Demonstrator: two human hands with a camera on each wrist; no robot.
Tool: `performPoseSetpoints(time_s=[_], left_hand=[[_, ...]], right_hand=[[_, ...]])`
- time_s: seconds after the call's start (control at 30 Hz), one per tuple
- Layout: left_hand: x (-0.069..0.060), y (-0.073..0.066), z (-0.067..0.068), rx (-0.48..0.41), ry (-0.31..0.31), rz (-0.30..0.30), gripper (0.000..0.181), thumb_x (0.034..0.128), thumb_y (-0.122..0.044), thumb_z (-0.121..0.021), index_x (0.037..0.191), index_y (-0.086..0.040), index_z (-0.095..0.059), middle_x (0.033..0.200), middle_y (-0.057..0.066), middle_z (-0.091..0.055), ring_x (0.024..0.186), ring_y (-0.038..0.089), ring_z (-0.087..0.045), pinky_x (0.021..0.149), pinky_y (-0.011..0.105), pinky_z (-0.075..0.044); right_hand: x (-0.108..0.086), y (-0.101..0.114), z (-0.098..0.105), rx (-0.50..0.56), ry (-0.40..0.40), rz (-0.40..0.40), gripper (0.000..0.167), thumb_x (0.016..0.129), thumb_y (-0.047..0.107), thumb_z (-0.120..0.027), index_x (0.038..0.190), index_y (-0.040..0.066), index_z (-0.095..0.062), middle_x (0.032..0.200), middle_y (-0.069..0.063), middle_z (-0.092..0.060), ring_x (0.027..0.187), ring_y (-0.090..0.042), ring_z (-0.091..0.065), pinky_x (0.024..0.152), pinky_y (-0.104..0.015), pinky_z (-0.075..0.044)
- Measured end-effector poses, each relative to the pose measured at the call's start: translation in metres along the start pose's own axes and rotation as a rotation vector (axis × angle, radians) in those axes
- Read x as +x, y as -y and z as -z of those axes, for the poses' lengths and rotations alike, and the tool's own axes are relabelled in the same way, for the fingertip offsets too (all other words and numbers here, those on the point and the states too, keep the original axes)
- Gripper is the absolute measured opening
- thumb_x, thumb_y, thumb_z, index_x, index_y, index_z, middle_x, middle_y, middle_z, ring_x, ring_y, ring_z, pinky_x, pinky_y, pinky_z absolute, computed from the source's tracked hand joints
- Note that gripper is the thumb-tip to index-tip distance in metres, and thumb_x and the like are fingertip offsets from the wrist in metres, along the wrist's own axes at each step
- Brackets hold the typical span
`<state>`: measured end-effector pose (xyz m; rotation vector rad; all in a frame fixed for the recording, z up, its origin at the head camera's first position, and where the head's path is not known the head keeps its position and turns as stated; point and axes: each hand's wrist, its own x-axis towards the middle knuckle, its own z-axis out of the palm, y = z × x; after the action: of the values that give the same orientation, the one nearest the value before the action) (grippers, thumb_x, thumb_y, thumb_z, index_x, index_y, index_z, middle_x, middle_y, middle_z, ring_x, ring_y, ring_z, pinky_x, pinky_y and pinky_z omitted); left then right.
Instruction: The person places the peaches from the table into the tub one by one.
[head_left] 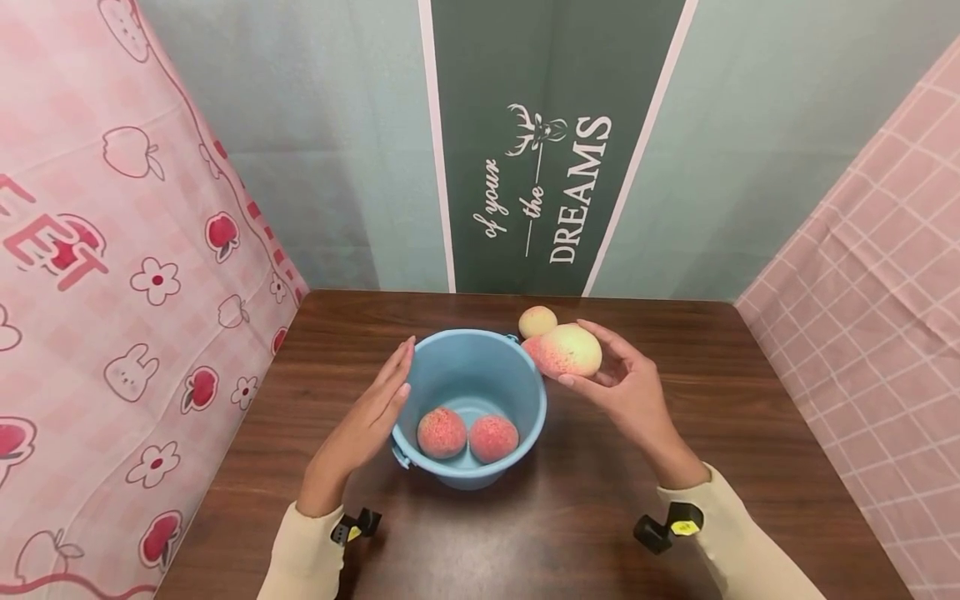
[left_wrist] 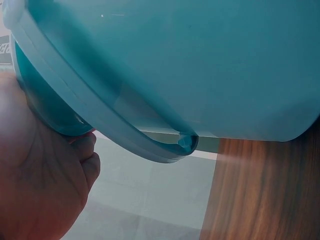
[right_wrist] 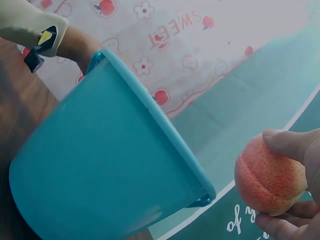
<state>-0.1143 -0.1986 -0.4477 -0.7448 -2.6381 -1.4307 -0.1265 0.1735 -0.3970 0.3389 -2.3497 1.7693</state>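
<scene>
A blue bucket (head_left: 468,482) stands on the table with two pinkish-red peaches inside, a left peach (head_left: 442,433) and a right peach (head_left: 493,439). My left hand (head_left: 369,421) lies along the bucket's left rim, its fingers fairly straight. In the left wrist view, that hand (left_wrist: 47,165) is beside the rim and the bucket's handle (left_wrist: 95,107). With thumb and fingers, my right hand (head_left: 633,392) grips a yellow-and-pink peach (head_left: 572,350) by the bucket's right rim. The right wrist view shows this peach (right_wrist: 267,175) apart from the bucket wall (right_wrist: 105,155).
Another pale yellow peach (head_left: 537,322) is behind the held one, near the table's back. The brown wooden table (head_left: 592,533) is bounded by a pink printed cloth (head_left: 172,333) at left, a green backdrop (head_left: 495,267) behind and pink checked cloth (head_left: 877,333) at right.
</scene>
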Motion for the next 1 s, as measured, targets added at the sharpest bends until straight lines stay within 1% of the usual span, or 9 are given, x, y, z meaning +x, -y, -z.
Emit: performPoseSetpoints(time_s=[0.2, 0.3, 0.37, 0.4, 0.5, 0.6, 0.67, 0.83, 1.0], left_hand=[[0.001, 0.001, 0.000, 0.007, 0.005, -0.006, 0.063, 0.1085, -0.011, -0.041, 0.164, -0.015, -0.012, 0.171, -0.005, -0.007, 0.156, 0.018, -0.007, 0.120, 0.056, -0.020], [0.002, 0.001, 0.000, 0.012, 0.004, -0.009, 0.062, 0.1087, -0.011, -0.041, 0.164, -0.014, -0.012, 0.171, -0.002, -0.008, 0.156, 0.019, -0.007, 0.120, 0.057, -0.018], [0.003, 0.000, 0.001, 0.011, 0.003, -0.004, 0.062, 0.1087, -0.012, -0.041, 0.164, -0.014, -0.013, 0.171, -0.003, -0.008, 0.156, 0.018, -0.006, 0.121, 0.056, -0.018], [0.002, 0.000, 0.000, 0.010, 0.003, -0.003, 0.062, 0.1086, -0.012, -0.041, 0.164, -0.015, -0.012, 0.171, -0.002, -0.008, 0.156, 0.018, -0.006, 0.120, 0.056, -0.018], [0.002, -0.001, 0.000, 0.013, -0.001, 0.005, 0.062, 0.1088, -0.012, -0.041, 0.164, -0.015, -0.013, 0.171, -0.004, -0.008, 0.156, 0.017, -0.007, 0.121, 0.056, -0.018], [0.002, -0.001, 0.000, 0.015, -0.003, 0.004, 0.062, 0.1089, -0.013, -0.041, 0.164, -0.015, -0.013, 0.171, -0.005, -0.008, 0.156, 0.017, -0.007, 0.121, 0.056, -0.018], [0.002, -0.001, 0.000, 0.014, -0.004, 0.004, 0.062, 0.1090, -0.013, -0.041, 0.164, -0.016, -0.013, 0.170, -0.007, -0.008, 0.156, 0.017, -0.007, 0.121, 0.056, -0.018], [0.001, 0.000, 0.000, 0.012, -0.003, 0.000, 0.062, 0.1089, -0.013, -0.041, 0.164, -0.017, -0.013, 0.170, -0.007, -0.008, 0.156, 0.017, -0.007, 0.121, 0.056, -0.018], [0.001, 0.000, 0.001, 0.020, -0.003, -0.003, 0.062, 0.1087, -0.013, -0.042, 0.164, -0.016, -0.013, 0.171, -0.006, -0.008, 0.156, 0.017, -0.007, 0.121, 0.055, -0.019]], right_hand=[[-0.002, 0.007, -0.002, 0.037, 0.041, 0.008, 0.072, 0.078, 0.017, -0.090, 0.143, 0.021, -0.059, 0.139, 0.004, -0.060, 0.123, -0.019, -0.059, 0.091, -0.027, -0.054], [-0.003, 0.009, -0.004, 0.054, 0.060, 0.013, 0.073, 0.077, 0.014, -0.090, 0.143, 0.021, -0.059, 0.142, 0.002, -0.059, 0.124, -0.019, -0.058, 0.091, -0.028, -0.055], [-0.003, 0.009, -0.006, 0.064, 0.076, 0.022, 0.074, 0.077, 0.012, -0.090, 0.143, 0.022, -0.059, 0.145, 0.001, -0.057, 0.126, -0.019, -0.058, 0.091, -0.029, -0.055], [-0.003, 0.009, -0.007, 0.066, 0.085, 0.028, 0.074, 0.077, 0.011, -0.090, 0.143, 0.022, -0.059, 0.146, 0.000, -0.055, 0.125, -0.019, -0.058, 0.091, -0.029, -0.055], [-0.004, 0.009, -0.011, 0.068, 0.106, 0.033, 0.076, 0.076, 0.008, -0.090, 0.144, 0.022, -0.058, 0.147, 0.000, -0.054, 0.121, -0.021, -0.062, 0.091, -0.030, -0.055], [-0.006, 0.009, -0.015, 0.061, 0.118, 0.029, 0.076, 0.076, 0.009, -0.091, 0.143, 0.023, -0.059, 0.143, 0.000, -0.056, 0.116, -0.020, -0.064, 0.090, -0.029, -0.056], [-0.007, 0.009, -0.018, 0.077, 0.130, 0.031, 0.075, 0.076, 0.009, -0.091, 0.142, 0.024, -0.060, 0.141, 0.000, -0.058, 0.118, -0.020, -0.062, 0.091, -0.030, -0.056], [-0.008, 0.007, -0.025, 0.115, 0.171, 0.056, 0.073, 0.076, 0.008, -0.090, 0.142, 0.022, -0.060, 0.140, -0.001, -0.060, 0.123, -0.022, -0.056, 0.092, -0.034, -0.056], [-0.009, 0.007, -0.030, 0.079, 0.172, 0.060, 0.075, 0.076, 0.013, -0.091, 0.142, 0.027, -0.060, 0.139, 0.005, -0.062, 0.124, -0.019, -0.056, 0.092, -0.033, -0.056]])
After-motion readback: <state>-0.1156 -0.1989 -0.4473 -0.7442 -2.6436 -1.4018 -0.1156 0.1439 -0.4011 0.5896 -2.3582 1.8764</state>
